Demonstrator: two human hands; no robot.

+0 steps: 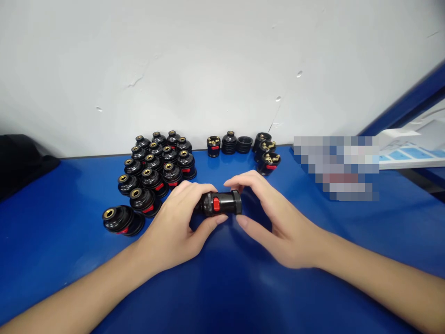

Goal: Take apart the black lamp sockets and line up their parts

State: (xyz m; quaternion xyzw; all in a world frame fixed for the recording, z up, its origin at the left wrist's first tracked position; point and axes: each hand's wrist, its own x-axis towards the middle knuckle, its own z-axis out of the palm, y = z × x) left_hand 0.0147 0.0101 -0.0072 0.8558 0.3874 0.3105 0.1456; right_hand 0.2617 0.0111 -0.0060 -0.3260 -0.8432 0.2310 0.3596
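Observation:
A black lamp holder (227, 203) with a red switch lies on its side between my hands, just above the blue table. My left hand (181, 218) is closed around its ribbed left end, fingers behind and thumb in front. My right hand (278, 218) curves round the faceted ring (238, 202) at the other end, thumb below and fingertips above and behind. The part inside my left palm is hidden.
Several lamp holders with brass-threaded tops (152, 178) stand in rows at the left. Along the wall are loose parts: a switch body (213, 147), a cap (229, 143), a black ring (244, 144) and sockets with brass contacts (269, 162). Black cloth (26, 160) lies far left.

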